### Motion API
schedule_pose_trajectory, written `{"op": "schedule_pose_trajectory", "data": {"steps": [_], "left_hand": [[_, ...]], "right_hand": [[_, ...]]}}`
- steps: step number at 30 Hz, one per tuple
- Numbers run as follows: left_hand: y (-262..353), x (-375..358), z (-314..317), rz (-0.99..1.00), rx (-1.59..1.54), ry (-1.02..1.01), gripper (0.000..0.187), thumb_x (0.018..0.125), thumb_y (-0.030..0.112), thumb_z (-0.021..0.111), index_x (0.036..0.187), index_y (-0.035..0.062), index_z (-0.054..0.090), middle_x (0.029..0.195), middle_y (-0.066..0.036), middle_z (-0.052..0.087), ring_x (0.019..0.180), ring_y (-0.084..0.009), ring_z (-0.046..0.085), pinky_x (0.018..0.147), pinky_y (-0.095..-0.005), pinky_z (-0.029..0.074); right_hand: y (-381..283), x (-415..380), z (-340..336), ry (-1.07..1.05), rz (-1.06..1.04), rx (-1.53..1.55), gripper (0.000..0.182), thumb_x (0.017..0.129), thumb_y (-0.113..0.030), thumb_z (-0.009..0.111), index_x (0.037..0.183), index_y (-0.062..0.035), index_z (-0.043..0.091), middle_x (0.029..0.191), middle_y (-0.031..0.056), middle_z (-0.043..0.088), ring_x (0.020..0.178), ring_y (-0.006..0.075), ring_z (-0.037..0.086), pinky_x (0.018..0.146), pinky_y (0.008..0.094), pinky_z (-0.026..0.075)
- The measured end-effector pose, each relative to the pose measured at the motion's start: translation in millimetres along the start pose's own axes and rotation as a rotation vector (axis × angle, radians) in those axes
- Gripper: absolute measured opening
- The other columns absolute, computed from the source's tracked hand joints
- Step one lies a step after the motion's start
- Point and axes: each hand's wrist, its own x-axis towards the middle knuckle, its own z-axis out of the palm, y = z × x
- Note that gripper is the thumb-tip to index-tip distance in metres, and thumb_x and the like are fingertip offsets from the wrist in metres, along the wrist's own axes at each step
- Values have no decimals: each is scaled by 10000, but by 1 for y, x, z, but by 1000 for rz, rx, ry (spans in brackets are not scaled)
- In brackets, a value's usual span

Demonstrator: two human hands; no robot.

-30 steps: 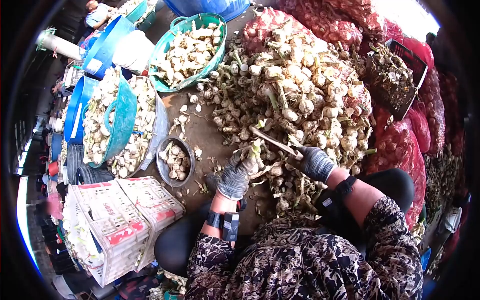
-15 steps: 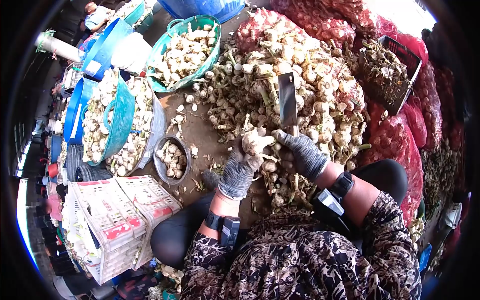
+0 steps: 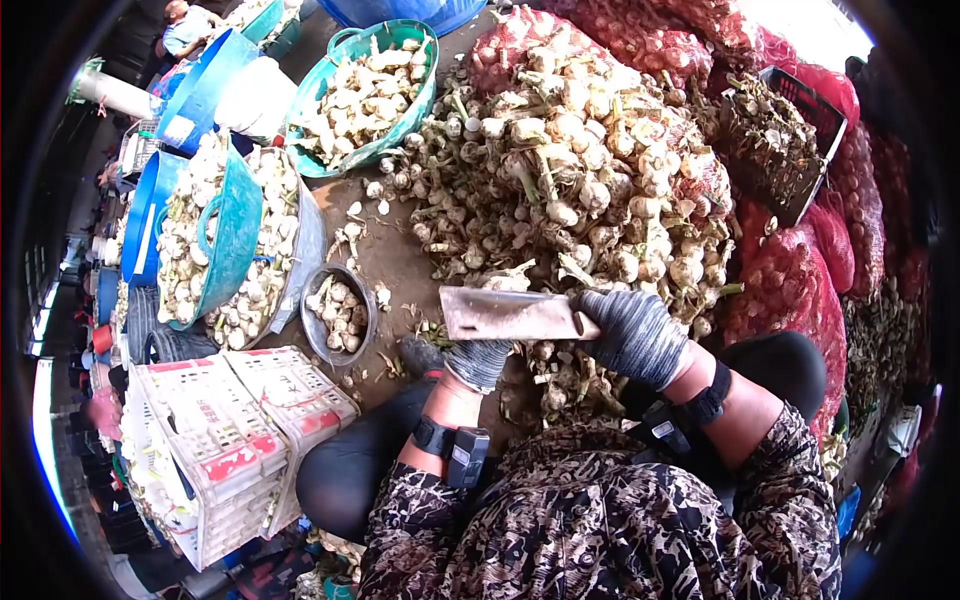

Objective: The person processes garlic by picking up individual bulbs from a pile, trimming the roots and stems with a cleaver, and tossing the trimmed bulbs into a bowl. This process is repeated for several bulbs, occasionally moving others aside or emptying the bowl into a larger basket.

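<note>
My right hand (image 3: 638, 335), in a grey knit glove, is closed round the handle of a cleaver (image 3: 512, 314). Its wide blade lies level, pointing left, across the front of my left hand (image 3: 478, 364). That gloved left hand has its fingers mostly hidden by the blade; part of a garlic bulb (image 3: 508, 279) shows just above the blade's upper edge, where the left hand holds it. Beyond both hands rises a big heap of garlic bulbs (image 3: 600, 190) with stems and roots on.
A small round bowl (image 3: 372, 322) of trimmed garlic stands left of my hands. Green baskets (image 3: 436, 75) of garlic and a white plastic crate (image 3: 225, 455) are farther left. Red mesh sacks (image 3: 785, 290) and a black crate (image 3: 822, 165) of scraps line the right. Another person (image 3: 188, 32) is at top left.
The cleaver has swung from upright to level, its blade now over my left hand. The garlic bulb, fully visible before, is largely covered. My right hand has moved slightly right and down.
</note>
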Motion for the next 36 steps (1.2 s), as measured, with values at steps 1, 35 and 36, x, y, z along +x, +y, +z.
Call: {"op": "schedule_pose_trajectory", "data": {"steps": [1, 35, 36], "left_hand": [[0, -1, -4, -171, -281, -172, 423, 991, 342, 546, 1323, 82, 518, 1281, -52, 590, 1153, -194, 573, 987, -339, 486], [-64, 162, -244, -179, -1287, 657, 618, 946, 385, 618, 1365, -2, 380, 1334, -137, 485, 1339, -279, 397, 1089, -478, 386], [-69, 166, -240, -164, -1183, 621, 612, 947, 355, 628, 1380, 6, 371, 1350, -144, 497, 1315, -289, 453, 1057, -492, 418]], "right_hand": [[0, -2, -1, -43, -23, -45, 186, 788, -215, 692, 931, -120, 621, 750, 131, 647, 730, 375, 652, 629, 471, 512], [31, 49, 43, 34, 446, 640, 213, 913, -55, 644, 1113, 16, 616, 924, 71, 711, 827, 98, 634, 733, 272, 526], [32, 52, 43, 36, 460, 698, 221, 909, -57, 651, 1113, 19, 613, 924, 73, 709, 830, 102, 635, 738, 273, 525]]}}
